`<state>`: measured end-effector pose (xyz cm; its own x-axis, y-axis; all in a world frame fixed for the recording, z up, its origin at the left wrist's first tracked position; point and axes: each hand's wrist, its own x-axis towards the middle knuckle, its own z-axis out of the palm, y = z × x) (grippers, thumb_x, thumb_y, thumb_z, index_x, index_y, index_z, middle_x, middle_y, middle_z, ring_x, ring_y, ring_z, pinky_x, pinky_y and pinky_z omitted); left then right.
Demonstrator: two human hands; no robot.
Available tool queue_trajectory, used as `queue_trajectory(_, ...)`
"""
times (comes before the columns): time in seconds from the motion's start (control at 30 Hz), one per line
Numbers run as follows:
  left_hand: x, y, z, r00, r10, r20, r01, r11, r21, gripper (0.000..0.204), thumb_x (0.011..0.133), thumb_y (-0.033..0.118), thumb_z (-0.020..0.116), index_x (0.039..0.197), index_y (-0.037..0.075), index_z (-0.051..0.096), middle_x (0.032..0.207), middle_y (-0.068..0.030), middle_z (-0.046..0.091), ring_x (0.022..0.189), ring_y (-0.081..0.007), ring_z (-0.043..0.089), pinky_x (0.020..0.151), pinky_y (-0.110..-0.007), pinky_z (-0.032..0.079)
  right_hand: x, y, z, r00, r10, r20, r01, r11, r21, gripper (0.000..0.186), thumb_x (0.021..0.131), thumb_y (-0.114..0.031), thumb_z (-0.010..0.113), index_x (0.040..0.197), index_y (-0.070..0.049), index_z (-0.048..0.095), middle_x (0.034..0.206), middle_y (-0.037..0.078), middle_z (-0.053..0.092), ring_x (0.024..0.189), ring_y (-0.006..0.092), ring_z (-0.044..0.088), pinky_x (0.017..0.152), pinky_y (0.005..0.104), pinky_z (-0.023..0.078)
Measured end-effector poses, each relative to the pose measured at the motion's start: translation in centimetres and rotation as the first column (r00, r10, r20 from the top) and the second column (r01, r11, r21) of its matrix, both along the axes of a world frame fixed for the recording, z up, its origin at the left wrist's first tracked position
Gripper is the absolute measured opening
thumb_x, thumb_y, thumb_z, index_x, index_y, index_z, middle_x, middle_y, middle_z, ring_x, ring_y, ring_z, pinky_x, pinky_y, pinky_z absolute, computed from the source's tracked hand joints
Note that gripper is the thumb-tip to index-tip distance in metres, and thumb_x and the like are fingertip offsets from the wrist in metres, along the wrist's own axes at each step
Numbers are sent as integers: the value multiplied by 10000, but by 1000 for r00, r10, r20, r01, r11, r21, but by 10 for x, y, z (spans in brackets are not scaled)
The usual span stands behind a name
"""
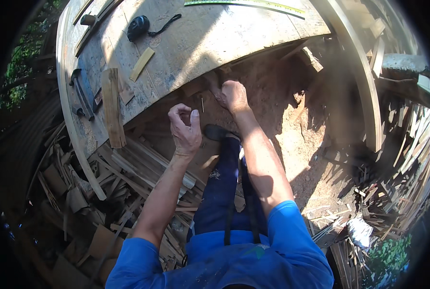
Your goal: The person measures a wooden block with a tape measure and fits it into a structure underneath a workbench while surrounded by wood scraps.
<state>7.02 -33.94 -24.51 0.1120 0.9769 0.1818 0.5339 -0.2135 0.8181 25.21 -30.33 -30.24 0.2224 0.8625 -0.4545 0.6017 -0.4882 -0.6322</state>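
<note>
My left hand (185,131) hangs in the air just off the near edge of the plywood tabletop (191,58). Its fingers are bent, the thumb stands apart from them, and nothing shows between. To its right, my right hand (235,96) is closed with the knuckles up, close to the tabletop's edge; what it holds, if anything, is hidden. A thin pale sliver (202,105), like a nail or splinter, shows between the two hands; I cannot tell whether it touches anything. A hammer (81,94) lies on the table at the left.
On the tabletop are a wood block (112,107), a small wood strip (142,63), a black tape measure case (138,28) and a yellow measuring strip (246,4). Wood scraps pile up at left (99,241) and right (407,159). A curved beam (364,82) borders the right.
</note>
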Motion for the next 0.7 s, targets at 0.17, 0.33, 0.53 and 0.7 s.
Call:
queue_trajectory(0.17, 1, 48, -75, 779, 549, 304, -261, 724, -638, 463, 922, 235, 692, 1290, -23, 579, 1254, -137, 643, 1081, -208, 627, 912, -347, 494, 11, -8, -16, 993, 103, -60, -89, 976, 198, 632, 922, -584, 565, 713, -4, 702, 840, 270, 673, 877, 476, 659, 783, 511, 544)
queue_trajectory(0.33, 9, 69, -96, 837, 337, 431, -18, 804, -594, 294, 955, 159, 635, 1221, 33, 648, 1202, -99, 672, 1095, -199, 637, 868, -337, 522, -8, -16, -10, 1000, -12, -26, 16, 989, 146, 684, 929, -604, 574, 688, 28, 676, 798, 297, 653, 868, 462, 665, 753, 495, 547)
queue_trajectory(0.53, -31, 65, -124, 710, 464, 530, -80, 800, -595, 324, 979, 111, 572, 1300, 71, 592, 1254, -92, 647, 1120, -217, 638, 852, -361, 531, 26, 8, 16, 937, 334, -100, -328, 942, 76, 654, 922, -574, 629, 674, 30, 658, 803, 285, 656, 843, 455, 666, 721, 494, 534)
queue_trajectory(0.7, 28, 69, -102, 843, 366, 395, 18, 715, -699, 337, 1050, 152, 441, 1366, 70, 527, 1344, -87, 582, 1231, -206, 557, 1009, -341, 454, 45, -16, -9, 976, 215, -41, -211, 974, 87, 595, 927, -563, 609, 803, 10, 710, 899, 269, 689, 939, 426, 679, 816, 492, 536)
